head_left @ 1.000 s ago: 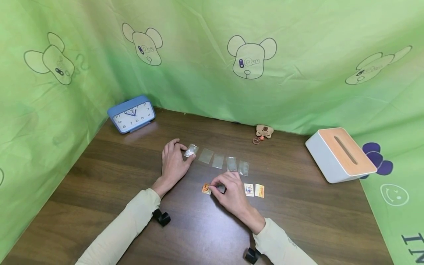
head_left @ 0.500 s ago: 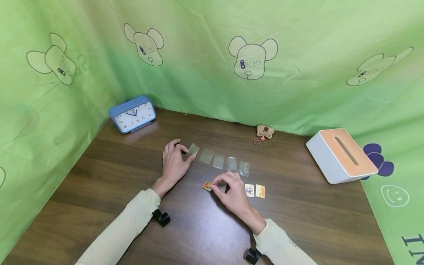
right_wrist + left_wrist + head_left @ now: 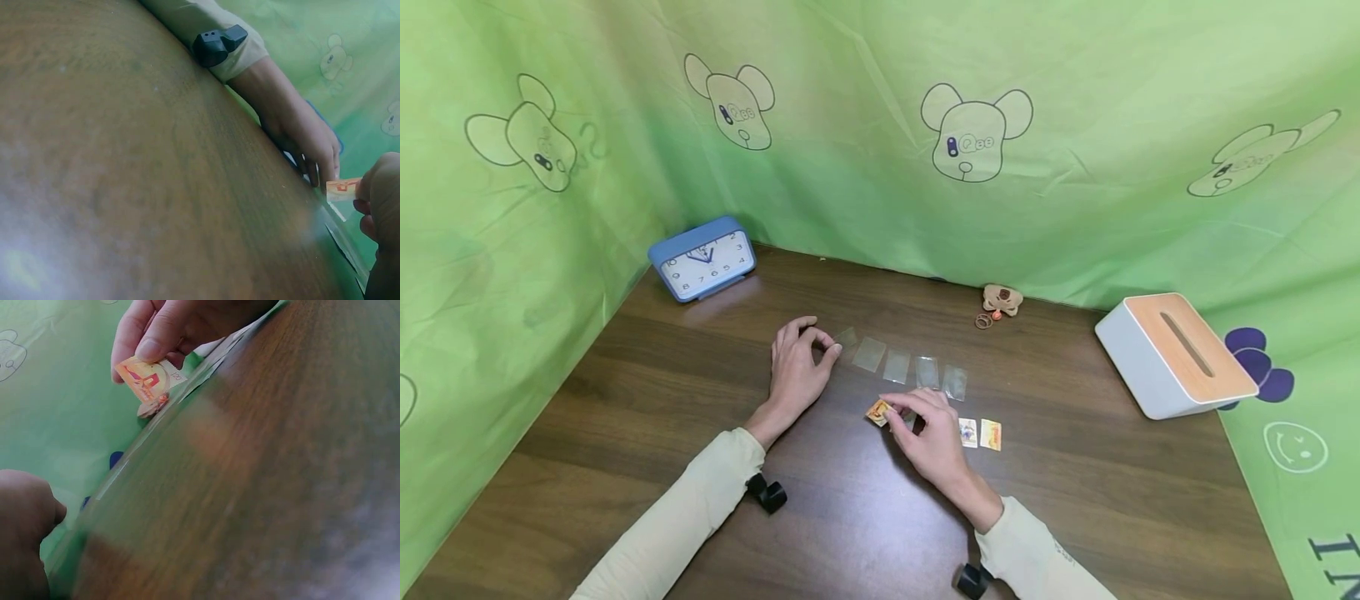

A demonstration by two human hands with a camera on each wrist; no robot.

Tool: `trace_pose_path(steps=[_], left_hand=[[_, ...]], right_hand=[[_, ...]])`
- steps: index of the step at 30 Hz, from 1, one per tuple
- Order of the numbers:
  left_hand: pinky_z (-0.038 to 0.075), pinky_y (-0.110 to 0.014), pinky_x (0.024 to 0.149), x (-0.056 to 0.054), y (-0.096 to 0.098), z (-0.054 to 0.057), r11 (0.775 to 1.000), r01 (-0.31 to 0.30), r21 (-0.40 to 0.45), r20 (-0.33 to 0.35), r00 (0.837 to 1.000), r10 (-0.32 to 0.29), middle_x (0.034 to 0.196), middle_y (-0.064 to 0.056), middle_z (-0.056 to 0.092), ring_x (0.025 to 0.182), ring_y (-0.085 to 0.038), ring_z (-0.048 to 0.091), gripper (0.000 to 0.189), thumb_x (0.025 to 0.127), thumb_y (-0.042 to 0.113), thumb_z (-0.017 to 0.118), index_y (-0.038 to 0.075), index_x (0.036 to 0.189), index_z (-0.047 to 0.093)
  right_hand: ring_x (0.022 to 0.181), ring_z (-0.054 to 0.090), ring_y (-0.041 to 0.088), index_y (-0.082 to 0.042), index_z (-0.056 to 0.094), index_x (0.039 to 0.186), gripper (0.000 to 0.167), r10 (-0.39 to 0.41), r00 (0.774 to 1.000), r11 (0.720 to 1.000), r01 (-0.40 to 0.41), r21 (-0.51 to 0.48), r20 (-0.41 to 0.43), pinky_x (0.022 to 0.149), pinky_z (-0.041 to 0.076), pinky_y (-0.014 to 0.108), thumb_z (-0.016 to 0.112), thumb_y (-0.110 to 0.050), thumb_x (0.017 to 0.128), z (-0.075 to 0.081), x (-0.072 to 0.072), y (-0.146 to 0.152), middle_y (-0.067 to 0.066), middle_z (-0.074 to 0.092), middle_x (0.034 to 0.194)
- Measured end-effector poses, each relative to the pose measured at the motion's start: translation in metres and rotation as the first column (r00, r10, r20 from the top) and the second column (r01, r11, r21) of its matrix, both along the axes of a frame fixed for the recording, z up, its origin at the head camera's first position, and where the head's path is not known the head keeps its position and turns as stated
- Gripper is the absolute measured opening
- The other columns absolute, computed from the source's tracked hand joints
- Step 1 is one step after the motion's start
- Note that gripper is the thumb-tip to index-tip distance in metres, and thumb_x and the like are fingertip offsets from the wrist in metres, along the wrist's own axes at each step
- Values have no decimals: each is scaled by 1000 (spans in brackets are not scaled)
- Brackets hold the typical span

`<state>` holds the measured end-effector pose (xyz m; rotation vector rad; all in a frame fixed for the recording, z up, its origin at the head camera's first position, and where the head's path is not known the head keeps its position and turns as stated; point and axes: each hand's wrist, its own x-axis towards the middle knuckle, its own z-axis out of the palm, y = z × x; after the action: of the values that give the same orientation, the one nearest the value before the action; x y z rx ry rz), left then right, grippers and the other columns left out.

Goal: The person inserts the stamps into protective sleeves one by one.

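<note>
My right hand (image 3: pixel 928 433) pinches an orange-yellow postage stamp (image 3: pixel 878 412) by its right edge between thumb and index finger. The left wrist view shows this stamp (image 3: pixel 150 380) lifted and tilted, with a toothed edge and printed figures. At the left end of a row of small clear sleeves, my left hand (image 3: pixel 797 367) pinches the nearest clear sleeve (image 3: pixel 847 336), thumb and index finger close together at its left edge. Several more clear sleeves (image 3: pixel 896 366) lie to the right. Past my right hand lie a white stamp (image 3: pixel 967 432) and a yellow-orange stamp (image 3: pixel 991 435).
A blue clock (image 3: pixel 703 258) stands at the back left of the wooden table (image 3: pixel 820 533). At the back edge lies a brown plush trinket (image 3: pixel 1002 299) with a ring. A tissue box (image 3: pixel 1176 354) stands at the right, and green printed cloth (image 3: pixel 850 167) hangs behind.
My right hand has lifted the stamp and carried it slightly up and right. My left thumb and index finger have closed together on the leftmost sleeve, which has shifted and tilted.
</note>
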<state>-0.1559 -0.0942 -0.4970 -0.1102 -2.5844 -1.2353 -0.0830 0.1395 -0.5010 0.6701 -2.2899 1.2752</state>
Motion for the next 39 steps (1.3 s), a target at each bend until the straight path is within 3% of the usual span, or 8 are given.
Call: trace_pose_path(steps=[13, 25, 32, 39], left_hand=[[37, -59, 117, 5, 3, 3, 986, 80, 148, -89, 994, -67, 142, -23, 66, 136, -47, 53, 11, 96, 9, 86, 6, 92, 76], [41, -59, 114, 21, 8, 3, 976, 164, 146, -98, 984, -150, 139, -20, 68, 132, -45, 54, 8, 94, 10, 88, 7, 93, 80], [43, -58, 112, 28, 11, 2, 968, 205, 147, -107, 976, -190, 139, -16, 69, 130, -41, 56, 9, 93, 11, 90, 9, 93, 81], [47, -52, 105, 29, 12, 1, 952, 264, 153, -166, 957, -238, 128, -11, 71, 122, -34, 59, 10, 92, 10, 90, 11, 92, 80]], right_hand=[[78, 70, 20, -11, 82, 98, 23, -54, 998, 993, 57, -107, 37, 86, 48, 35, 86, 8, 86, -1, 0, 1, 0, 79, 88], [74, 68, 21, -7, 81, 95, 18, -119, 992, 982, 124, -146, 42, 80, 49, 44, 86, 8, 87, 3, -1, 1, 0, 78, 85], [83, 70, 27, -6, 82, 97, 18, -142, 989, 970, 148, -191, 41, 80, 52, 41, 87, 8, 87, 4, 0, 1, 6, 79, 91], [87, 69, 11, -5, 84, 100, 21, -165, 985, 944, 171, -283, 45, 80, 56, 29, 86, 12, 87, 5, 0, 2, 11, 80, 92]])
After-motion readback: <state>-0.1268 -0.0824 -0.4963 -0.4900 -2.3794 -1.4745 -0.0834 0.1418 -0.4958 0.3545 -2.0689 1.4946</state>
